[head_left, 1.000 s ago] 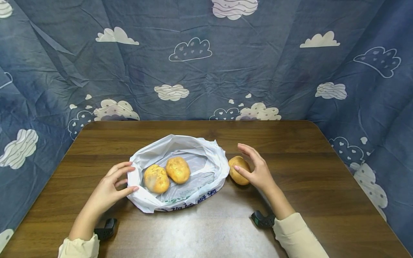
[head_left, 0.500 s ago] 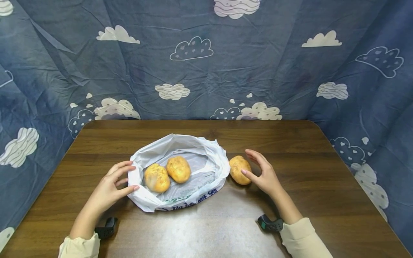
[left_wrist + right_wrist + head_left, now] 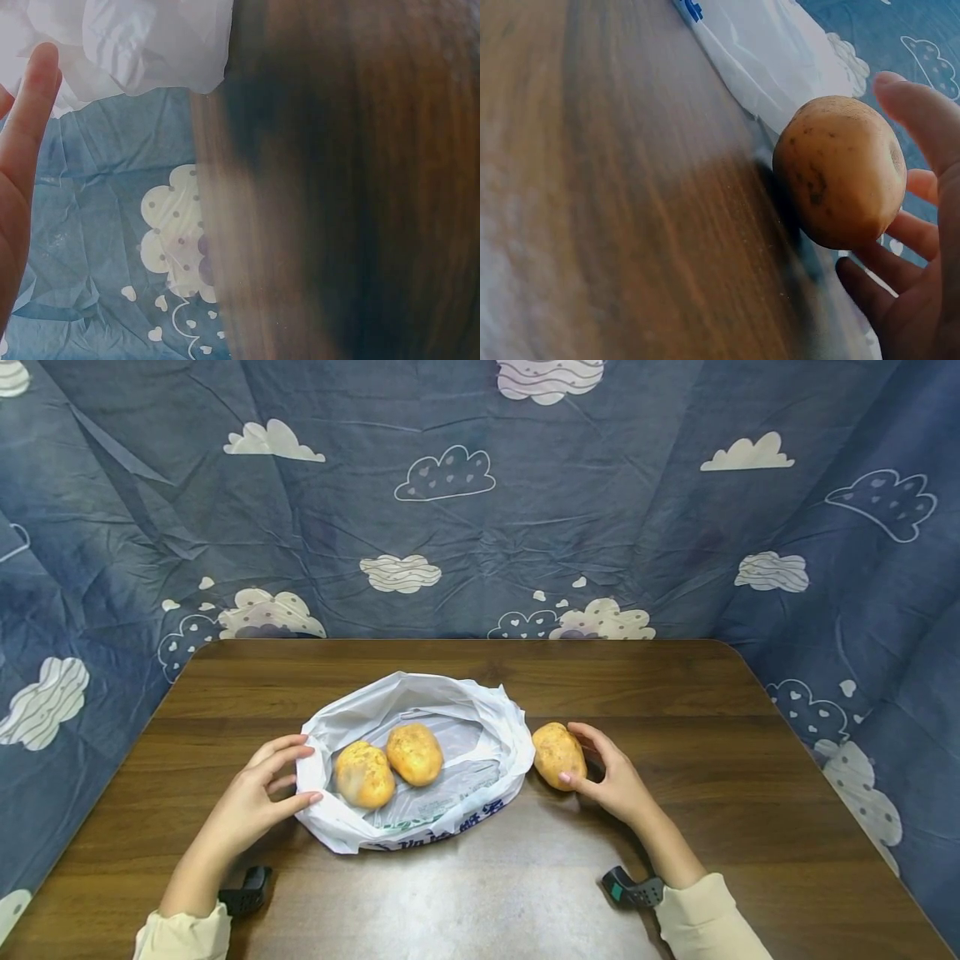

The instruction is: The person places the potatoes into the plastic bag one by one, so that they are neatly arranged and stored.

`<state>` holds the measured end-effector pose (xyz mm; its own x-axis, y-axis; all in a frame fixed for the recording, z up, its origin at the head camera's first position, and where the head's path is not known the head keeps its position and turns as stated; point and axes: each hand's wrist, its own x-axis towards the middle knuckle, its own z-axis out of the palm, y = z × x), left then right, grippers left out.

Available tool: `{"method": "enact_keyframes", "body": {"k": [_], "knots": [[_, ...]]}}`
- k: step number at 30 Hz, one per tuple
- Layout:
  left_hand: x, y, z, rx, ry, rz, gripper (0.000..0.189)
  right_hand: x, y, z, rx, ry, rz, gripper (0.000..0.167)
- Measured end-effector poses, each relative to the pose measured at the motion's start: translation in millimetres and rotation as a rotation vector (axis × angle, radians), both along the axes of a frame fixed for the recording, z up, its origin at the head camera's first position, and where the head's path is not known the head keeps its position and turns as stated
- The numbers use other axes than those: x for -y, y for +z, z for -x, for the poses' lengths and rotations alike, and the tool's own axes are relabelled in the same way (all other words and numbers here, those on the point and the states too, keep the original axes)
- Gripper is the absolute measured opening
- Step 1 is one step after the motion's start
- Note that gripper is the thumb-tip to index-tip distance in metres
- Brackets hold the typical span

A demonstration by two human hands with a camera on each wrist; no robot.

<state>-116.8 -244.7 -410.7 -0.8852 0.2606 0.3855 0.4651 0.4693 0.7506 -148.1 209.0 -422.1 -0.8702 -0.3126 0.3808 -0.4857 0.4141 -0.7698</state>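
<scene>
A white plastic bag (image 3: pixel 517 760) lies with its mouth spread on the table, and two potatoes (image 3: pixel 415 755) sit inside it. My left hand (image 3: pixel 247 797) rests at the bag's left rim, thumb and fingers apart; in the left wrist view one straight finger (image 3: pixel 34 112) overlaps the white plastic. Right against the bag's right side is a third potato (image 3: pixel 557 756) on the table. Around its right side is my right hand (image 3: pixel 611 777), fingers at the far side, thumb at the near side. The right wrist view shows a gap between the thumb and this potato (image 3: pixel 840 172).
The brown wooden table (image 3: pixel 420 910) has its far edge along a blue cloud-patterned cloth (image 3: pixel 450 527). Black wrist devices (image 3: pixel 632 889) are strapped below both hands, near the cream sleeves.
My right hand first drew back to the right from the outer potato, then its fingers and thumb came in close beside it. The left hand and the bag have stayed put.
</scene>
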Motion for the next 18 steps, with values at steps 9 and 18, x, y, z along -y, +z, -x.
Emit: {"method": "enact_keyframes", "body": {"k": [9, 18], "knots": [[0.2, -0.7, -0.1, 0.0, -0.001, -0.008, 0.051, 0.6, -2.5, -1.6, 0.069, -0.018, -0.032, 0.072], [-0.1, -0.4, 0.1, -0.002, -0.002, -0.009, 0.051, 1.5, -4.8, -1.0, 0.087, -0.022, -0.008, 0.072]]}}
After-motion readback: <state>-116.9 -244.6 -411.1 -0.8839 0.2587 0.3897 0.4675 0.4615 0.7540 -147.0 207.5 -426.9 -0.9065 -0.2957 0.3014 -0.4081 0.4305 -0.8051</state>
